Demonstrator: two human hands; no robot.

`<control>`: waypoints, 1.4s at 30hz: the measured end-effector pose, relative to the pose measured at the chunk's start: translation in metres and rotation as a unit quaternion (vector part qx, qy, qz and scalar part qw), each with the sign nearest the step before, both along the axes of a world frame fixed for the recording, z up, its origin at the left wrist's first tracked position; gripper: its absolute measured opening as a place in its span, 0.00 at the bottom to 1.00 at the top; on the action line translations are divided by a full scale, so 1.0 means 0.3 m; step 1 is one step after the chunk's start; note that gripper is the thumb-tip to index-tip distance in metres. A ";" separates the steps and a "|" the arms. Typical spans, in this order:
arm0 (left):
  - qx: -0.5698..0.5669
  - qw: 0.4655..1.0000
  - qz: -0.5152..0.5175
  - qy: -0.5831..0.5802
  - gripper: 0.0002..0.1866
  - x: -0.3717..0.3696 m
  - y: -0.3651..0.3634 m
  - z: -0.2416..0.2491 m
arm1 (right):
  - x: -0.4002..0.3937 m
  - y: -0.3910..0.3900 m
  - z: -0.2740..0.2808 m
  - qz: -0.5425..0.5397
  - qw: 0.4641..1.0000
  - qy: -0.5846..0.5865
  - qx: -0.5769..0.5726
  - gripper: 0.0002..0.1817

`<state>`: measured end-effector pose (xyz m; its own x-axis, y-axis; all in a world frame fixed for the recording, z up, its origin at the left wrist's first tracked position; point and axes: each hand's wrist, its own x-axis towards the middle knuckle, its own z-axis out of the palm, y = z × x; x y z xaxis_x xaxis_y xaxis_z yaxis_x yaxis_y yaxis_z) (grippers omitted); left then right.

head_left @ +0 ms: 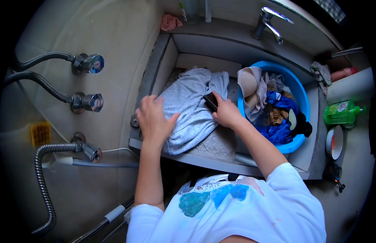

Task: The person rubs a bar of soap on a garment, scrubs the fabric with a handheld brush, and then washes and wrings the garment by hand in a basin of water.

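A light grey cloth garment (192, 103) lies bunched on the ridged floor of the sink (214, 148). My left hand (153, 119) rests at the garment's left side, thumb and fingers apart, holding nothing. In my right hand (228, 111) is a dark block-shaped object (211, 102), its far end over the cloth; its underside is hidden. Just right of that hand stands a blue basin (304, 101) heaped with clothes, among them a beige padded bra (252, 87) and a bright blue garment (280, 131).
A chrome faucet (260, 26) rises behind the sink. To the right are a green soap bottle (341, 114) and a white bowl (336, 141). On the left wall are valves (91, 102) with metal hoses and a yellow brush (41, 133). A pink cloth (170, 22) sits at the back corner.
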<state>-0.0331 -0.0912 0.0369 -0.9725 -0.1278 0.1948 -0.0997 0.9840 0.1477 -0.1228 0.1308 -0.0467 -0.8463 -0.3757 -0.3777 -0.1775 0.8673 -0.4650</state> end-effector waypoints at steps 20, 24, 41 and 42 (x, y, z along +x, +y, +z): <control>0.103 0.980 0.002 0.171 0.12 0.228 0.079 -0.122 | 0.108 -0.142 0.257 0.263 0.899 0.010 -0.350 0.45; 0.098 0.980 0.005 0.175 0.08 0.217 0.075 -0.141 | -0.057 -0.192 0.055 0.180 0.970 -0.041 -0.159 0.42; 0.116 0.979 0.002 0.165 0.07 0.209 0.066 -0.154 | -0.238 -0.261 -0.107 0.184 0.969 0.070 -0.150 0.37; 0.118 0.979 -0.002 0.168 0.07 0.202 0.066 -0.151 | -0.296 -0.282 -0.108 0.170 0.978 0.046 -0.108 0.36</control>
